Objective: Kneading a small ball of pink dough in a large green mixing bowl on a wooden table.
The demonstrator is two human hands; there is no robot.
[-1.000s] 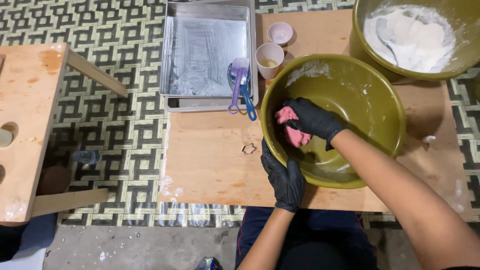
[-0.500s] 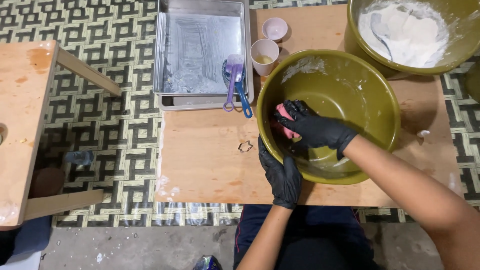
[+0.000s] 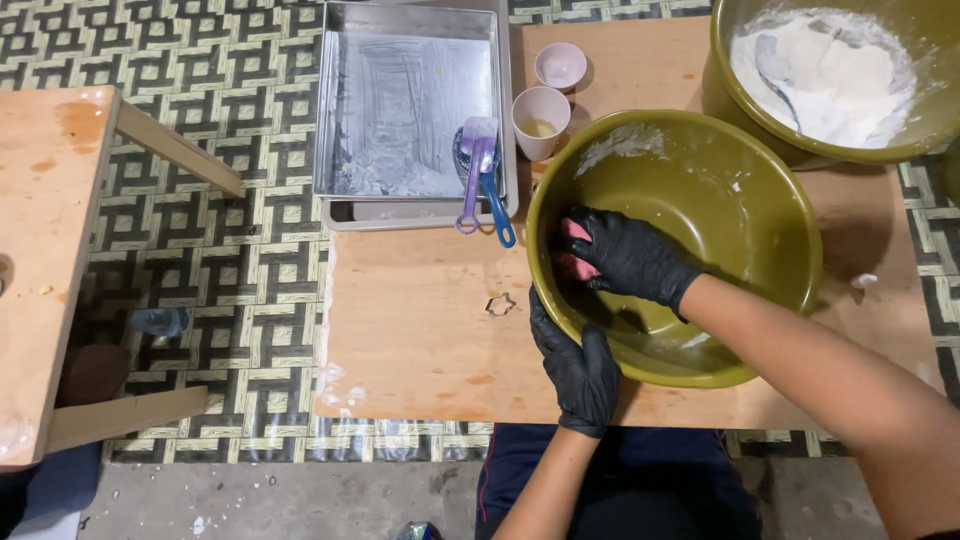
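Olive-green basin (image 3: 740, 200) is seen on the wooden surface (image 3: 420, 320), its near rim clasped from outside by the left hand (image 3: 578, 365). Inside, against the left wall, pink dough (image 3: 570, 262) is pressed beneath the curled fingers of the right hand (image 3: 630, 258).

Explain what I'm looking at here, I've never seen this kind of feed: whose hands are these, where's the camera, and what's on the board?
The camera sits on a person's head and looks down at their own gloved hands; there is no machine. The right hand presses a pink lump inside an olive bowl. The left hand grips that bowl's near rim from outside. All rests on a low wooden board. Also there: a metal tray, a purple and a blue spatula, two small cups, a small cookie cutter, and a second bowl holding white powder.
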